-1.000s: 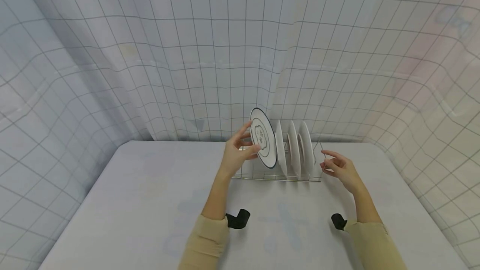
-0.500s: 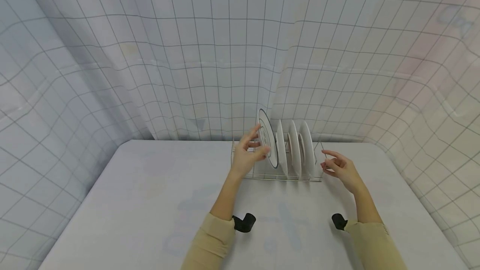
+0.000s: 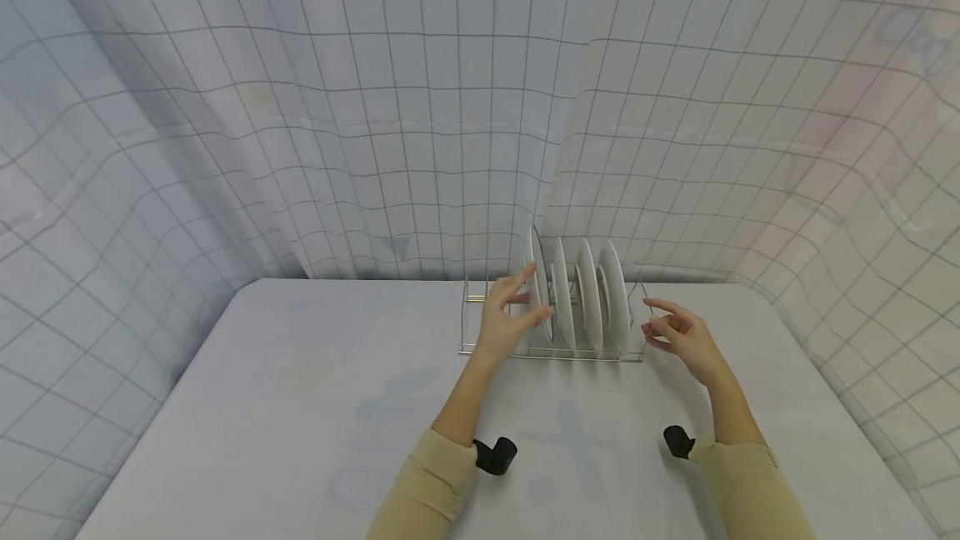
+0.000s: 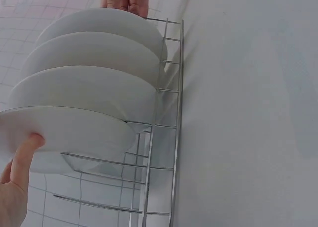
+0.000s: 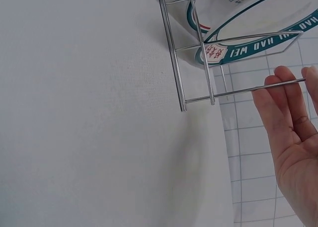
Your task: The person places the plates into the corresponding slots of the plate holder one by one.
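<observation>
My left hand (image 3: 504, 323) pinches a white plate (image 3: 536, 244) with a dark thin rim, standing nearly upright in a wire dish rack (image 3: 570, 358). In the left wrist view, one fingertip (image 4: 36, 138) presses that plate's pale face; my other fingers are mostly hidden. Right of it, several white plates (image 3: 589, 298) stand on edge in the slots. My right hand (image 3: 682, 340) holds the rack's right end. Seen from the right wrist, its thumb and fingers pinch the end wire (image 5: 238, 91), beside a green-rimmed plate (image 5: 258, 47) with white lettering.
The rack stands near the back edge of a white table (image 3: 300, 407), with slots (image 3: 472, 315) at its left end. White grid-patterned curtains (image 3: 420, 107) hang behind and at both sides. Black wrist mounts (image 3: 497, 455) stick out from both sleeves.
My left hand has moved right with the plate, which has turned from showing its patterned face to nearly edge-on and sits lower, close beside the other plates. My right hand stays put.
</observation>
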The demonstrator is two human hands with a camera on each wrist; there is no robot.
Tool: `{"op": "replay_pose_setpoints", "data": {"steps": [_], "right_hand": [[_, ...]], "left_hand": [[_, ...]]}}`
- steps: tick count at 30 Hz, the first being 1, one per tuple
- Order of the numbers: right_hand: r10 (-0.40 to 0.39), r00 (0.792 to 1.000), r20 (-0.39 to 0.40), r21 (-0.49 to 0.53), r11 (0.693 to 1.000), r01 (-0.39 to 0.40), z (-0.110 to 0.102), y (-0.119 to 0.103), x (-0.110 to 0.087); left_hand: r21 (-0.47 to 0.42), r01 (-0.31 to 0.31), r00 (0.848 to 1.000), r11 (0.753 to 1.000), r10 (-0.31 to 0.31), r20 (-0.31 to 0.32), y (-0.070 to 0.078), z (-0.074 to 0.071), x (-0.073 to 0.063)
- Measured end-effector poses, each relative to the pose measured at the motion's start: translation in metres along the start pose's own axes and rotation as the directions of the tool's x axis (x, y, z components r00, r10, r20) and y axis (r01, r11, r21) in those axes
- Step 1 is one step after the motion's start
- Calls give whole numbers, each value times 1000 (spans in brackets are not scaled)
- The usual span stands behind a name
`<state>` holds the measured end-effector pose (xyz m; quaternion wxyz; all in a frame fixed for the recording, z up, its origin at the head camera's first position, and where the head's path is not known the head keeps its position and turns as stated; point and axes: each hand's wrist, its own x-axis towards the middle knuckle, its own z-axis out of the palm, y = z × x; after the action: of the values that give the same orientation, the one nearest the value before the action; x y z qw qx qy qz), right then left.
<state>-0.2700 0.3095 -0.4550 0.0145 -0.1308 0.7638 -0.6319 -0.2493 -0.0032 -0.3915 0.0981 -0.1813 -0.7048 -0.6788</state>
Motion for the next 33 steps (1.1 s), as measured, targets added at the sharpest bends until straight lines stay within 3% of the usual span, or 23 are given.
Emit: {"op": "replay_pose_setpoints", "data": {"steps": [3, 8, 16, 22, 26, 29, 33], "right_hand": [[-3, 1000, 4, 6, 1000, 3, 0, 1, 0], [-4, 1000, 2, 6, 1000, 4, 1, 2, 0], [7, 1000, -1, -13, 1000, -7, 0, 3, 0], [14, 1000, -6, -8, 1000, -14, 1, 2, 0], [17, 1000, -10, -6, 1000, -17, 2, 2, 0], [17, 1000, -9, -7, 1000, -17, 2, 1, 0], [6, 1000, -1, -23, 1000, -6, 0, -1, -1]], "left_hand": [[19, -26, 1000, 999, 26, -12, -8, 4, -2], [37, -8, 1000, 999, 7, 13, -18, 7, -7], [-3, -19, 1000, 1000, 19, 0, -28, 13, -14], [41, 3, 999, 999, -1, -48, -27, 15, -18], [9, 33, 998, 999, -32, -47, -25, 13, -22], [-52, 47, 994, 998, -52, -95, -23, 11, -27], [-114, 7, 977, 993, -31, -210, -29, 12, -34]]}}
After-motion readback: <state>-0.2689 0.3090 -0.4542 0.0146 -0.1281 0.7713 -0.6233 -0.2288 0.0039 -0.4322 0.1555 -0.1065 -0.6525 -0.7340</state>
